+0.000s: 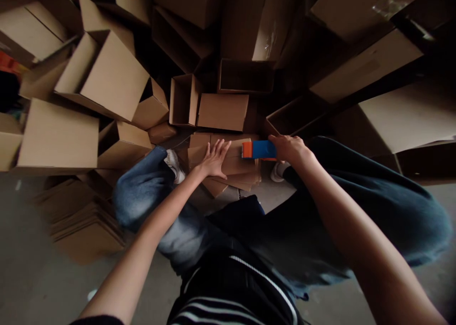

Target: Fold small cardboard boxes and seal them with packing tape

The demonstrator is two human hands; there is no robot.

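My left hand (213, 159) lies flat on a closed cardboard box (242, 167), its fingers spread and pressing on the top. My right hand (288, 149) grips the blue body of a packing tape dispenser (259, 149), whose orange end points left and rests on the same box. The tape itself and the box's seam are hidden from this angle. The box sits low, between my knees, on top of other flattened cardboard.
Many open cardboard boxes (107, 75) are heaped ahead and to both sides. A stack of flat cardboard (83, 225) lies on the concrete floor (24, 249) at left. My denim-clad knees and white sneakers (173, 166) flank the work.
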